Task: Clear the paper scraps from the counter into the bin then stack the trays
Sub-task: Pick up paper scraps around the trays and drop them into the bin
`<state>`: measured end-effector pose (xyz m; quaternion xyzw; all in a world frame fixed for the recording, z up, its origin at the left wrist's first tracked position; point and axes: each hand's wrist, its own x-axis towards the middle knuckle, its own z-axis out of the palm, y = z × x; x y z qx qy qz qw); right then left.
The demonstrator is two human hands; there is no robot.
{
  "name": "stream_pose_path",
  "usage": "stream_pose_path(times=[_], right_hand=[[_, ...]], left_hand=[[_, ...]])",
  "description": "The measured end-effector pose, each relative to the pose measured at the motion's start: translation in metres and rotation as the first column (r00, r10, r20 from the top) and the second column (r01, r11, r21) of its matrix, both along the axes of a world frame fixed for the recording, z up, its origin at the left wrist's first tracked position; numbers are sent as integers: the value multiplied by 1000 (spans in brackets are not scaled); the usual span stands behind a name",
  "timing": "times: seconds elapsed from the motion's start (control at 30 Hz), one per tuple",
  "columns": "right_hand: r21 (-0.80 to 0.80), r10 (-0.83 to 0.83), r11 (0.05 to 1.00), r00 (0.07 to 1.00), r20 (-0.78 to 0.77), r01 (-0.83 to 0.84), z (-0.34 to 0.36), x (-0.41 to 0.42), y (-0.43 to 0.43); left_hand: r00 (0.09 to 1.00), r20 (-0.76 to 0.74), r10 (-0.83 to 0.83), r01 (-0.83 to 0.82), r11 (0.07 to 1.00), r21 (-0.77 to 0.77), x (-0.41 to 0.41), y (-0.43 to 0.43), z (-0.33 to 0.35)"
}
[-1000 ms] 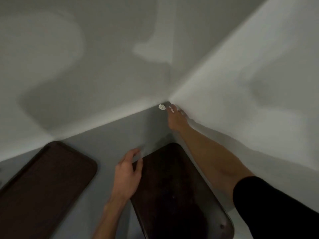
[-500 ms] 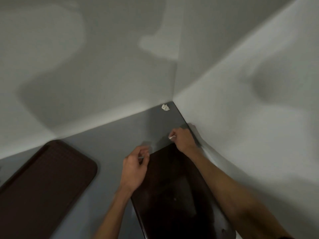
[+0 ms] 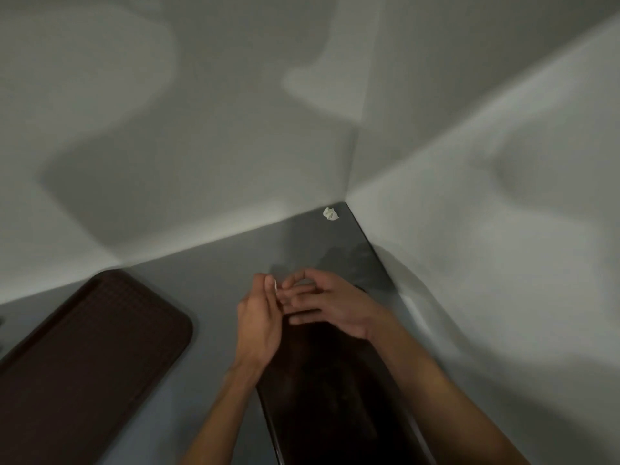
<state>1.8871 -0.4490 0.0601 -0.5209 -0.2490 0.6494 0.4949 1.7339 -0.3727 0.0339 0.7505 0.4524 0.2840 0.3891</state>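
Dim; shadowed wall (image 3: 201, 146), blurred right hand (image 3: 335, 307)

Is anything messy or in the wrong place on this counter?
Yes. One crumpled paper scrap lies alone in the far corner of the counter, where the walls meet. A smaller white bit is pinched at the left hand's fingertips. The left tray and the right tray lie apart, not stacked.

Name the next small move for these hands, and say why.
Probably the right hand should reach to the back corner of the counter for the crumpled scrap, the only loose paper in view. The left hand pinches a small white scrap, so it is occupied. No bin shows.
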Motion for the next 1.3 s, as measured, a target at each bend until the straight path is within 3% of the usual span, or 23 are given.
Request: stream_pose_path(times=[0.07, 0.1, 0.17, 0.2, 0.27, 0.37, 0.47, 0.53, 0.73, 0.87, 0.93, 1.07, 1.17, 1.3], right_hand=[[-28, 53, 999, 938, 342, -47, 0, 17, 16], [-33, 29, 999, 843, 538, -13, -5, 29, 30], [-38, 3, 998, 513, 858, 59, -26, 60, 65], [-44, 4, 994, 368, 930, 99, -40, 77, 82], [-59, 26, 987, 218, 976, 146, -64, 108, 113], [-148, 146, 986, 33, 989, 78, -96, 143, 142], [-271, 269, 963, -93, 959, -9, -117, 153, 149], [-247, 248, 969, -141, 958, 22, -124, 142, 146], [-193, 198, 980, -131, 971, 51, -121, 91, 104], [-69, 39, 975, 141, 989, 213, -94, 55, 53], [76, -139, 951, 191, 972, 301, -74, 23, 14], [248, -395, 861, 277, 876, 444, -39, -56, -75], [248, -513, 781, 361, 779, 574, -15, -116, -144], [251, -664, 629, 339, 667, 736, 4, -189, -232]], left_hand=[[998, -55, 19, -18, 999, 28, -8, 9, -6], [997, -77, 28, -26, 999, 25, -11, 11, -8], [994, -97, 48, -49, 999, -10, -17, 13, -7], [994, -97, 59, -62, 998, -27, -19, 13, -7], [993, -102, 67, -70, 997, -31, -25, 11, -5], [991, -127, 41, -48, 997, -53, -33, 5, -5], [992, -121, 38, -51, 993, -106, -46, 0, -7], [993, -117, 20, -37, 989, -145, -55, -4, -7], [995, -100, -15, -1, 987, -161, -69, -10, -5], [996, -60, -69, 57, 984, -171, -74, -20, 1], [994, -36, -100, 92, 979, -180, -77, -26, 2], [984, -38, -173, 164, 972, -170, -84, -47, 7], [962, -35, -272, 264, 952, -158, -97, -77, 13], [906, -35, -421, 393, 871, -296, -114, -128, 25]])
